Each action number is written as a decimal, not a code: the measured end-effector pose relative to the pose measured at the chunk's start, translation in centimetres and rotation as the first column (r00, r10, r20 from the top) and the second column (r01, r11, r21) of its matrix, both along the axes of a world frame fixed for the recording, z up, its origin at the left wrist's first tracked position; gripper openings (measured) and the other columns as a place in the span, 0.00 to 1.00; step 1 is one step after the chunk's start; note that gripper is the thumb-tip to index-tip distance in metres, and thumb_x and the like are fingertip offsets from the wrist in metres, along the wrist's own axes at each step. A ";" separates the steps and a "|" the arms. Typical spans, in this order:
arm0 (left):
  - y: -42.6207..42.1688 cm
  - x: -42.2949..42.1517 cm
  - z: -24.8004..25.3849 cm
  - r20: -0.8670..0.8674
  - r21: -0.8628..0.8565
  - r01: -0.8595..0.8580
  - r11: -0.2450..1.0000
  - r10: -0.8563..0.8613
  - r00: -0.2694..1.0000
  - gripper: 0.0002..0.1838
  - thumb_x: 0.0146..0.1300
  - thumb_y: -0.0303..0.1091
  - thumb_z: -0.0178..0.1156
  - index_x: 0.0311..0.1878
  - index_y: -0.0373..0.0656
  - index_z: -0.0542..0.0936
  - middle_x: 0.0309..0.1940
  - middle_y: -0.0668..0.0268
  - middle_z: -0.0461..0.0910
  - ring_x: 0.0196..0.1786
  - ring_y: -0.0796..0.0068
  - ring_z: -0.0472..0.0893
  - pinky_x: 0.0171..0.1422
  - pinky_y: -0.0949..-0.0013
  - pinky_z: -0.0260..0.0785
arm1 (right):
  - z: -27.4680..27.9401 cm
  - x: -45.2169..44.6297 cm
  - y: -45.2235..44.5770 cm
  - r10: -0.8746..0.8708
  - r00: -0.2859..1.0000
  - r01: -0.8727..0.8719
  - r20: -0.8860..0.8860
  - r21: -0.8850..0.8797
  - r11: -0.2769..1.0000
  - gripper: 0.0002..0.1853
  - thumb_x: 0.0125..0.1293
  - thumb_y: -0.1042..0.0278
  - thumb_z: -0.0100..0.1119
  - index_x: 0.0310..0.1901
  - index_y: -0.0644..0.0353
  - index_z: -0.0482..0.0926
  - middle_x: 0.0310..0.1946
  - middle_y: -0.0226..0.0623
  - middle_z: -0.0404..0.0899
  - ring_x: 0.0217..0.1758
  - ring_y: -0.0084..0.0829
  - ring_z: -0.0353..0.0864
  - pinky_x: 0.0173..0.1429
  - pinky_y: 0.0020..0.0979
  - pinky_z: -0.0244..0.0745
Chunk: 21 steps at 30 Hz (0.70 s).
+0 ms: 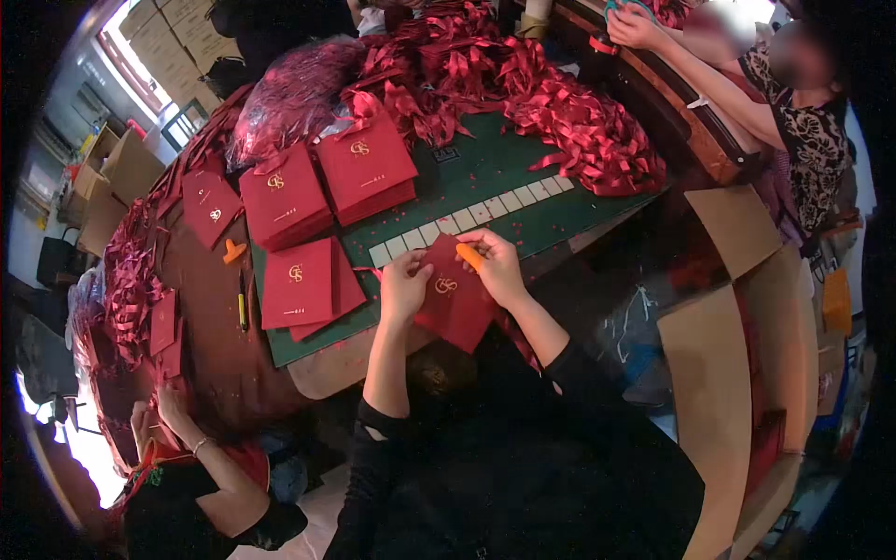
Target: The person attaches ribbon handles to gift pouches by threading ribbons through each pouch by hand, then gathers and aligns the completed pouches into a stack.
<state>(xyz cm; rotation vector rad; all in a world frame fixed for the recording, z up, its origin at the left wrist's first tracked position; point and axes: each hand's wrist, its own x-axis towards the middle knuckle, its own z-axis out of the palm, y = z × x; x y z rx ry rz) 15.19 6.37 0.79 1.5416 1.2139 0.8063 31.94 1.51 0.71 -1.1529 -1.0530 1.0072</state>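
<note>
A flat red paper bag [455, 297] with a gold emblem lies tilted in front of me, over the front edge of the green mat [327, 351]. My left hand [405, 286] is closed on its upper left edge, the thumb on its face. Closed round a small orange-handled tool [469, 256], my right hand [499, 271] is at the bag's upper right edge; the tool's working end is hidden. Left of my hands, loosely stacked red bags [297, 285] lie on the mat. Two taller stacks, a left stack [285, 201] and a right stack [366, 168], stand behind them.
A strip of pale rectangles [471, 217] crosses the mat. Red ribbons [588, 121] are heaped behind. Left lie an orange object [233, 250] and a yellow-black tool [243, 308]. A cardboard box [709, 373] stands right. Co-workers' hands show lower left [173, 411] and upper right [635, 28].
</note>
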 end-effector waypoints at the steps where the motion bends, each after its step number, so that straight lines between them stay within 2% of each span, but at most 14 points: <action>1: -0.1 0.1 0.3 -0.004 -0.001 0.006 1.000 -0.006 1.000 0.12 0.62 0.25 0.60 0.49 0.32 0.78 0.35 0.64 0.82 0.37 0.79 0.78 0.41 0.74 0.70 | -0.1 0.1 0.1 -0.016 0.998 0.016 -0.057 0.000 1.000 0.07 0.66 0.78 0.54 0.44 0.65 0.77 0.32 0.33 0.79 0.31 0.21 0.75 0.37 0.24 0.71; 2: -0.2 0.1 0.7 -0.003 -0.031 0.017 0.999 -0.017 1.000 0.12 0.63 0.25 0.59 0.49 0.32 0.78 0.35 0.64 0.82 0.37 0.79 0.78 0.41 0.74 0.70 | -0.2 0.3 0.1 -0.032 0.993 0.032 -0.114 0.000 0.999 0.06 0.66 0.78 0.54 0.44 0.65 0.77 0.32 0.32 0.78 0.31 0.20 0.74 0.37 0.23 0.70; 5: 0.1 0.4 0.8 0.035 -0.102 0.023 0.995 -0.020 0.999 0.12 0.63 0.25 0.59 0.49 0.32 0.78 0.35 0.64 0.82 0.37 0.79 0.78 0.41 0.74 0.70 | -0.8 0.7 0.2 -0.065 0.989 0.061 -0.135 -0.037 0.997 0.06 0.65 0.78 0.55 0.42 0.66 0.77 0.31 0.31 0.78 0.32 0.19 0.73 0.38 0.22 0.68; 7: 0.1 0.5 1.2 0.069 -0.148 0.015 0.989 -0.005 0.998 0.12 0.63 0.26 0.59 0.49 0.32 0.78 0.34 0.64 0.82 0.36 0.79 0.78 0.40 0.74 0.70 | -1.6 0.5 0.5 -0.050 0.996 0.050 -0.078 0.009 0.999 0.05 0.65 0.78 0.56 0.42 0.66 0.78 0.31 0.30 0.78 0.32 0.18 0.73 0.38 0.22 0.68; 8: 0.1 0.5 1.4 0.031 -0.117 0.033 0.993 -0.030 0.999 0.12 0.63 0.26 0.59 0.49 0.32 0.79 0.33 0.64 0.82 0.35 0.79 0.79 0.39 0.73 0.71 | -1.9 0.5 0.5 -0.035 0.999 0.036 -0.019 0.053 0.998 0.05 0.64 0.78 0.56 0.41 0.65 0.78 0.31 0.30 0.78 0.32 0.18 0.73 0.38 0.22 0.68; 9: 0.0 0.5 1.5 -0.009 -0.086 0.052 0.995 -0.053 0.999 0.12 0.63 0.26 0.60 0.48 0.32 0.79 0.33 0.64 0.82 0.34 0.79 0.79 0.39 0.73 0.71 | -1.5 0.4 0.4 -0.029 0.996 0.029 0.087 -0.003 1.000 0.04 0.64 0.78 0.57 0.40 0.65 0.78 0.31 0.30 0.78 0.32 0.18 0.73 0.37 0.22 0.68; 10: 0.0 0.5 1.1 -0.012 -0.086 0.051 0.995 -0.052 0.999 0.12 0.63 0.26 0.60 0.48 0.32 0.79 0.33 0.64 0.82 0.34 0.79 0.79 0.39 0.73 0.71 | -1.2 0.2 0.3 -0.028 0.996 0.029 0.084 -0.004 1.000 0.04 0.64 0.78 0.57 0.40 0.65 0.78 0.31 0.30 0.78 0.32 0.18 0.73 0.37 0.22 0.68; 12: -0.1 0.6 0.5 0.018 -0.059 -0.018 0.998 0.019 1.000 0.12 0.62 0.27 0.61 0.47 0.31 0.80 0.33 0.63 0.83 0.33 0.79 0.79 0.38 0.73 0.71 | -0.8 0.0 0.2 0.017 0.983 -0.006 0.183 -0.063 0.998 0.03 0.62 0.79 0.59 0.38 0.64 0.79 0.31 0.26 0.79 0.34 0.13 0.74 0.38 0.19 0.69; 16: -0.6 0.6 1.1 -0.003 0.039 -0.006 0.999 0.006 1.000 0.13 0.61 0.27 0.61 0.47 0.31 0.80 0.34 0.63 0.83 0.34 0.79 0.79 0.38 0.73 0.71 | -0.3 0.2 0.3 0.071 0.976 -0.058 0.208 -0.066 0.996 0.02 0.62 0.78 0.61 0.36 0.64 0.79 0.28 0.26 0.79 0.33 0.14 0.75 0.37 0.20 0.69; 21: -0.7 0.6 0.7 -0.137 0.142 -0.036 0.989 0.056 0.989 0.13 0.61 0.28 0.61 0.47 0.33 0.80 0.31 0.64 0.83 0.33 0.79 0.79 0.39 0.72 0.71 | 0.2 -0.4 0.5 0.057 0.956 -0.045 0.287 -0.046 0.998 0.03 0.59 0.78 0.61 0.35 0.65 0.79 0.27 0.31 0.80 0.32 0.17 0.77 0.37 0.22 0.71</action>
